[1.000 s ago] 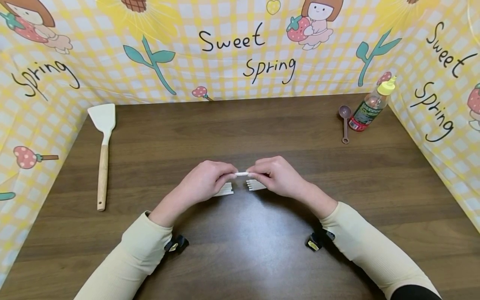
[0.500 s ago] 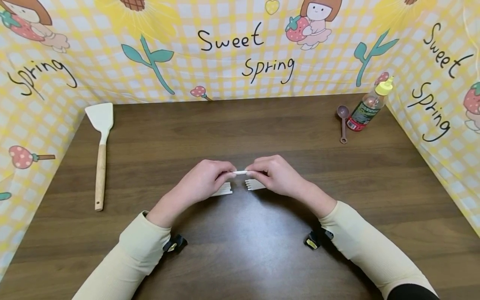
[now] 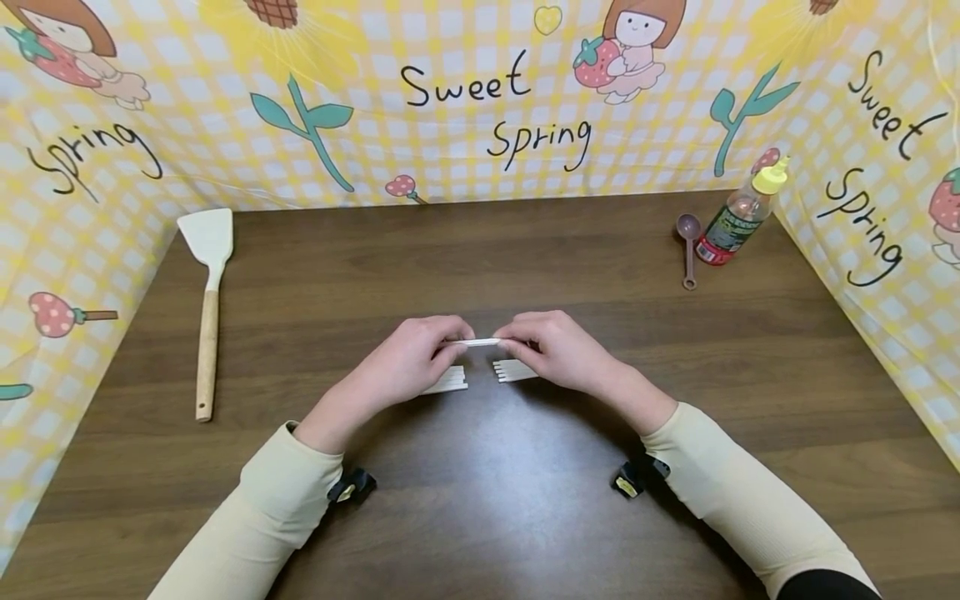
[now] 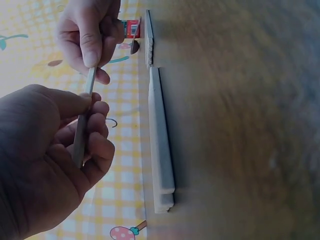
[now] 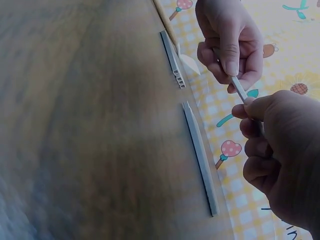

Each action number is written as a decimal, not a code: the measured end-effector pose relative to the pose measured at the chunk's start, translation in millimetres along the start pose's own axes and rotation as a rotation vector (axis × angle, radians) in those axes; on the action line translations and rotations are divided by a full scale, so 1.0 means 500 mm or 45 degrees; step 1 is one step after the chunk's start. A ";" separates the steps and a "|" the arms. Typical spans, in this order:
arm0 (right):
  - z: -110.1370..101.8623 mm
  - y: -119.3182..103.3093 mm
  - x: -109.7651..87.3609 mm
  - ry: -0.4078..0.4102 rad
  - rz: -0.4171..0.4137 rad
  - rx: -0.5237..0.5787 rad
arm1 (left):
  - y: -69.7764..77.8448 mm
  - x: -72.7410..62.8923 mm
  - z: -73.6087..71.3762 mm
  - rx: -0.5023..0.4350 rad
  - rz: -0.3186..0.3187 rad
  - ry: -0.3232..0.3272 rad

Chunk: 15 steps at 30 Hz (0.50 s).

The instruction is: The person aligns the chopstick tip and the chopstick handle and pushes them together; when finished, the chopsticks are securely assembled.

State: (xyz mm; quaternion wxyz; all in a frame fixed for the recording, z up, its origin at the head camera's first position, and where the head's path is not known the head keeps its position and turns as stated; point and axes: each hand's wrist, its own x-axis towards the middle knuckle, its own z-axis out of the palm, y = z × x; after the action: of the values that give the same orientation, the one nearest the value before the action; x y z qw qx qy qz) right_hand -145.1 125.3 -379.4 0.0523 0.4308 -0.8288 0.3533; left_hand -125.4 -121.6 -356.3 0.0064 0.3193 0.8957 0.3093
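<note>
Just above the table, in the middle of the head view, a thin pale stick (image 3: 482, 342) that looks wooden spans both hands. My left hand (image 3: 411, 357) pinches it between thumb and fingers; in the left wrist view its near end runs into that palm. The thumb and curled fingers of my right hand (image 3: 558, 352) grip the other end, which they hide. Below the hands, two groups of similar pale sticks lie side by side on the table: a left row (image 3: 451, 381) and a right row (image 3: 514, 371), each partly covered by a hand.
A white spatula (image 3: 209, 312) with a wooden handle lies at the left of the brown table (image 3: 480, 508). At the back right are a brown measuring spoon (image 3: 689, 250) and a yellow-capped bottle (image 3: 738, 218). Patterned cloth (image 3: 450, 162) walls the back and sides.
A longer stretch of the stick shows between the hands now, and the left fingertips have shifted slightly on it. The rows of sticks on the table stay as they were.
</note>
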 end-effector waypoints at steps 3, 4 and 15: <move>0.000 0.001 0.000 -0.006 0.024 0.023 | -0.001 0.001 0.000 0.029 -0.023 0.028; 0.000 0.002 0.000 -0.008 0.034 0.026 | 0.000 0.001 -0.001 0.038 -0.034 0.035; -0.004 0.005 -0.001 -0.020 0.076 -0.096 | -0.004 -0.003 -0.006 0.136 -0.108 0.077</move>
State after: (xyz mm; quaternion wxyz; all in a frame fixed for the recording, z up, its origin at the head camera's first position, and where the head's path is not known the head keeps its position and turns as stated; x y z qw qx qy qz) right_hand -147.0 127.6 -379.4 0.0515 0.4064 -0.8543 0.3198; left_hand -126.2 -125.3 -355.2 -0.0245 0.2714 0.9235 0.2700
